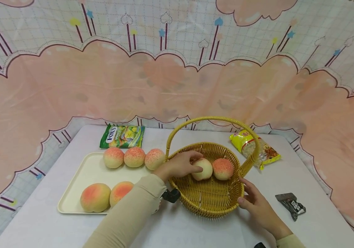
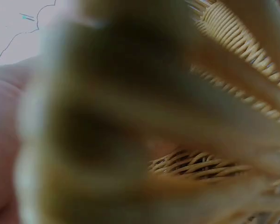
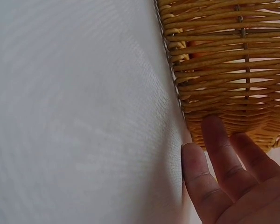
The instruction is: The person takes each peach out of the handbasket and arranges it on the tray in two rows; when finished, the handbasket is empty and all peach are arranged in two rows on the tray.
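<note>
In the head view a yellow wicker basket [image 1: 206, 203] with a tall arched handle [image 1: 214, 118] stands right of centre. My left hand [image 1: 180, 165] reaches over its left rim, fingers and thumb round a pale peach [image 1: 204, 169] inside. A redder peach [image 1: 223, 169] lies right beside it in the basket. In the left wrist view, blurred shapes cover most of the picture. My right hand [image 1: 257, 206] is at the basket's right side, touching its outer wall. In the right wrist view its fairly straight fingers [image 3: 219, 144] lie against the woven wall [image 3: 224, 84].
A cream tray [image 1: 87, 172] at left holds several peaches, three along the back and two larger ones [image 1: 95, 197] in front, partly behind my left sleeve. A green candy bag [image 1: 122, 136] lies behind it. At right are a yellow snack bag [image 1: 254, 148] and a small black packet [image 1: 291, 205].
</note>
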`<state>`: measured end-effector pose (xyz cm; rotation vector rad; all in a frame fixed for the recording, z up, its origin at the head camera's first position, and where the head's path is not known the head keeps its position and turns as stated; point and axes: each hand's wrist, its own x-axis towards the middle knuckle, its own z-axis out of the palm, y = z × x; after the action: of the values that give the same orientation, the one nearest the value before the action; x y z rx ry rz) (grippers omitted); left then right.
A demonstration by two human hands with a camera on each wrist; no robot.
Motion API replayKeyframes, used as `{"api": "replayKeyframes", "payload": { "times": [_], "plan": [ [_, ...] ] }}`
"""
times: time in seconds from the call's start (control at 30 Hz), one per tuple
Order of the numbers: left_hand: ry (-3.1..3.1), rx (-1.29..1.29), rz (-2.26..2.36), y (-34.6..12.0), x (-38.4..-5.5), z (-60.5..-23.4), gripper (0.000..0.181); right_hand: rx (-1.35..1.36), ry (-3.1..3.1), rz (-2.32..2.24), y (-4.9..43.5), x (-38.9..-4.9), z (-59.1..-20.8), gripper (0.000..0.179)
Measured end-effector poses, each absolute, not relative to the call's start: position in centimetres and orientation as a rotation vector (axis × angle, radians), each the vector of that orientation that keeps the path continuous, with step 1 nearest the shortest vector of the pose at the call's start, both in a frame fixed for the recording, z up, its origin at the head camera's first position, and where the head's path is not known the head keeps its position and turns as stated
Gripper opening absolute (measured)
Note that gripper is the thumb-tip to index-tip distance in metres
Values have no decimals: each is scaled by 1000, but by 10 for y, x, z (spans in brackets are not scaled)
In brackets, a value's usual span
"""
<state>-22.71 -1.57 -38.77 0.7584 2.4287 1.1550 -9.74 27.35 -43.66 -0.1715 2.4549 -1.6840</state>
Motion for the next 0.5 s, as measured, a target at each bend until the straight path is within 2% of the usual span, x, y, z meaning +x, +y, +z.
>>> {"api": "replayKeyframes", "payload": {
  "times": [0.5],
  "plan": [
    [2402, 805, 1147, -18, -221, -384, 48, -156, 2453, -1681, 274, -97, -436, 66]
  ]
}}
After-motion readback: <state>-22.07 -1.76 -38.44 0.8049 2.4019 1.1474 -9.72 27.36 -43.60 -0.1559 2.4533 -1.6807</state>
